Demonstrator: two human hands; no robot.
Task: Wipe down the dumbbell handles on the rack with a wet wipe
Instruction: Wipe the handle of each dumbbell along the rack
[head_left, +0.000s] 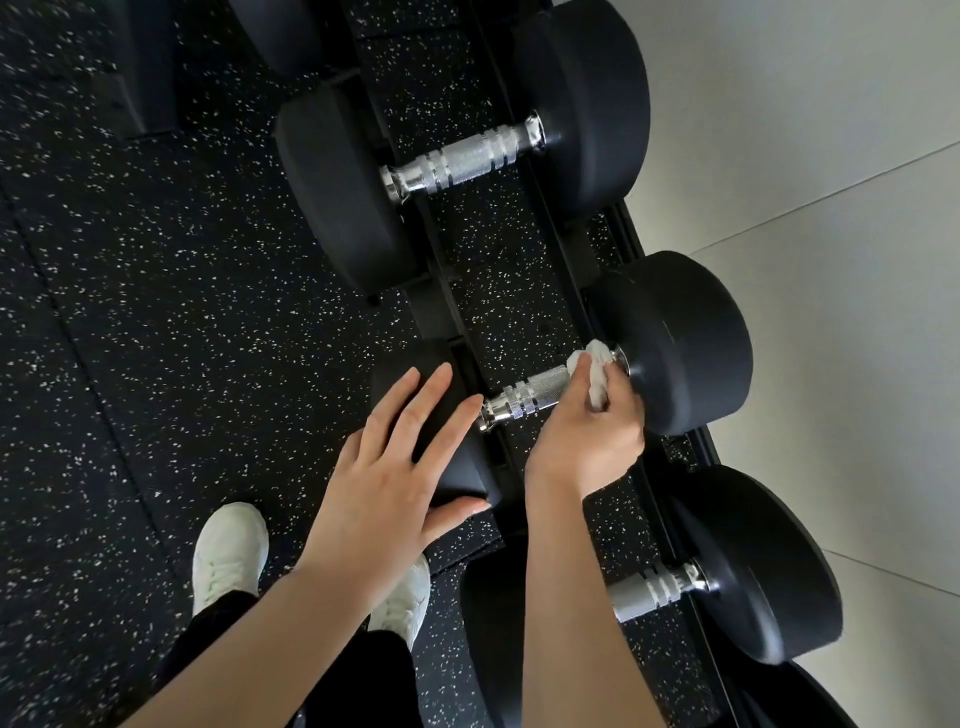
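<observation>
While the left hand (395, 457) lay flat and open on the near weight, the right hand (589, 431) pinched the soft, limp wipe (597, 371) around the stiff, knurled handle (530, 397), likely too heavy to shift.

This is a gym. Big black dumbbells (467, 156) with shiny metal handles sit in a row on a black rack (524, 291). The floor (156, 312) is black rubber with little white specks.

You got soft, even daylight here, glare popped off the chrome handle (464, 163), and wide-angle warp bent the edges noticeably.
</observation>
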